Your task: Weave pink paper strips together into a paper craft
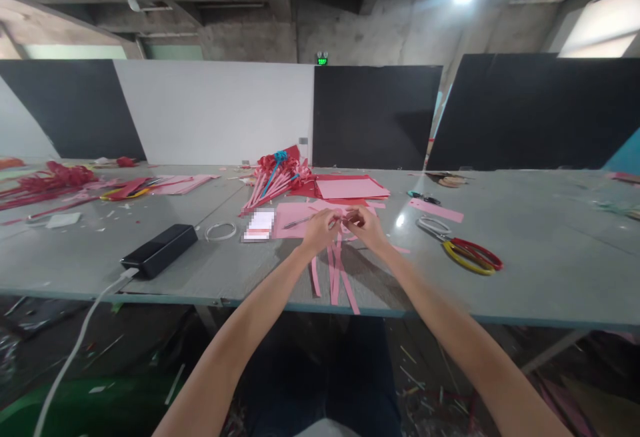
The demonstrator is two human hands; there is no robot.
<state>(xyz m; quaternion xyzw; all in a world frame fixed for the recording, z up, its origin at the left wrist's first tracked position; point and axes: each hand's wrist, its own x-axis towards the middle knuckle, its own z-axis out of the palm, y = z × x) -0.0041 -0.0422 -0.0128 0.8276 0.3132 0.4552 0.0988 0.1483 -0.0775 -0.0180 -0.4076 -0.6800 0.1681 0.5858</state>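
My left hand and my right hand meet over the middle of the table, fingers pinched on pink paper strips. The strips hang down from between my hands toward the table's front edge. The fingertips hide the exact spot where each hand grips. Beneath lies a pink paper sheet, with a thin pen-like tool on it, left of my left hand. To the right of my right hand rest scissors with red and yellow handles.
A phone, a coiled white cable and a black power bank lie to the left. Behind my hands are a pile of pink and red paper flowers and stacked sheets. Small teal-handled scissors lie back right, near a pink strip.
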